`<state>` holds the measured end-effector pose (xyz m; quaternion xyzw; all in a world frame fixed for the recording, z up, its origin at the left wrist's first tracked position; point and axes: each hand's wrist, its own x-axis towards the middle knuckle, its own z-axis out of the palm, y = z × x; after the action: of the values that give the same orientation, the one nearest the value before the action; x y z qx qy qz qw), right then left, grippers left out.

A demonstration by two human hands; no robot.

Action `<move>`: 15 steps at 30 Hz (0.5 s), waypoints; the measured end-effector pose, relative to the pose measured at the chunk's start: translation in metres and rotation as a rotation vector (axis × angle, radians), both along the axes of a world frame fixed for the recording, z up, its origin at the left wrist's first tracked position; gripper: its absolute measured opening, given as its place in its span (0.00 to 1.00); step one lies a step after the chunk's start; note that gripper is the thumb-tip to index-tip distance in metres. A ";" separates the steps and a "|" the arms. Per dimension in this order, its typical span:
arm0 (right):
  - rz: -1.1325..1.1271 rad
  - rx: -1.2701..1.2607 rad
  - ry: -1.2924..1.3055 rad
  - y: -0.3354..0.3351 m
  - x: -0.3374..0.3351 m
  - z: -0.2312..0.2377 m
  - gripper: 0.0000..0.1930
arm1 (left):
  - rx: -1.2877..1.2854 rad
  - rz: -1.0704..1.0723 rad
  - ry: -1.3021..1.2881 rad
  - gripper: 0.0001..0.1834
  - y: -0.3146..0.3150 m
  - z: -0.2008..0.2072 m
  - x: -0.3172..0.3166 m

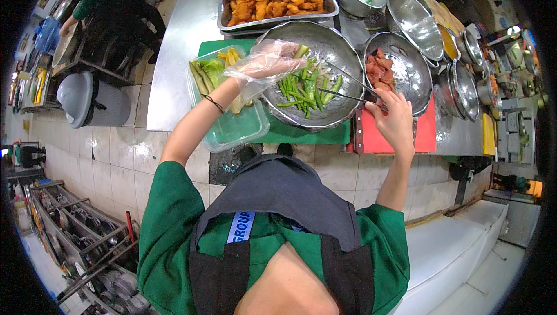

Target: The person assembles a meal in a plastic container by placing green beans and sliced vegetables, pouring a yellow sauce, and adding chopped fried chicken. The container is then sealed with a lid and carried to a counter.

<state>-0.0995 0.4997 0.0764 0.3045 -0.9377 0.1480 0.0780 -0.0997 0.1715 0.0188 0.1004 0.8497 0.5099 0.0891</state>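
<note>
Gripping tongs or scissors [347, 96], my right hand [391, 113] partly hides them; my left hand [278, 52], blurred under a plastic glove [249, 75], pinches green vegetable [301, 52].

— How's the light?
— Bright; glare whitens the tabletop [181, 42] between ten and eleven o'clock and glints off the tilted steel bowl [415, 22] between one and two.
— Sharpness?
— Centre clear; edges bend and soften, corners black.

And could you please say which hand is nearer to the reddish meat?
Right: the right hand is at the near side of the meat; the left hand is farther left, over the large bowl.
</note>
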 end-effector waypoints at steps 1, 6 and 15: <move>0.007 -0.004 0.001 -0.003 0.000 0.000 0.17 | -0.092 0.046 0.016 0.27 0.002 0.003 0.002; 0.070 -0.029 -0.047 -0.023 0.002 -0.005 0.18 | 0.124 0.218 0.003 0.27 0.002 0.024 0.016; 0.210 -0.215 0.131 -0.103 0.004 -0.013 0.08 | 0.228 0.171 0.264 0.18 -0.054 0.068 0.061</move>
<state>-0.0958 0.3971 0.0636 0.4000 -0.8723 0.2346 0.1552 -0.0382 0.1179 0.0871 0.1032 0.7961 0.5911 -0.0787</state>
